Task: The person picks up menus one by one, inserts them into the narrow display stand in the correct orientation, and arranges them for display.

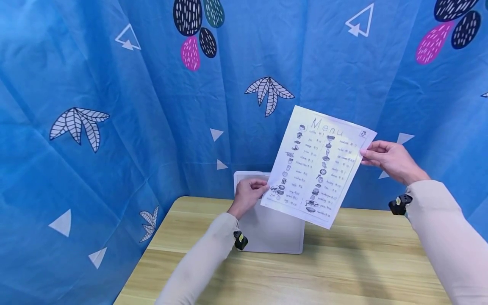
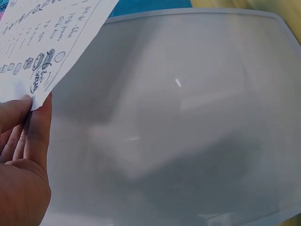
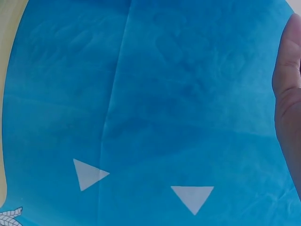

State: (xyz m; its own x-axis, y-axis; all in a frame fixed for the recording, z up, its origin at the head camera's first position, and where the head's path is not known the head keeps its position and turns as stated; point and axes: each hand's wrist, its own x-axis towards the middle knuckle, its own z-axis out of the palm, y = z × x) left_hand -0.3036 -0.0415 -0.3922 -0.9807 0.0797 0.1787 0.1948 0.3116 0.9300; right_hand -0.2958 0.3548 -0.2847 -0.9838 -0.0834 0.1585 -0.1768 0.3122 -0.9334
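A white paper sheet headed "Menu" (image 1: 312, 169), with small drawings and handwritten lines in two columns, is held up tilted in the head view. My left hand (image 1: 249, 194) pinches its lower left corner between thumb and fingers; the left wrist view shows that corner of the sheet (image 2: 56, 56) in the left hand (image 2: 23, 155). On the upper right edge, my right hand (image 1: 394, 160) pinches the paper. Only part of the right hand (image 3: 289, 89) shows at the edge of the right wrist view. Behind the sheet is a pale grey-white board (image 1: 270, 235), partly hidden by it.
A light wooden table (image 1: 381, 254) lies below the hands. Blue patterned curtain (image 1: 244, 140) hangs behind it and along the left side. The board's raised rim (image 2: 197, 12) appears in the left wrist view.
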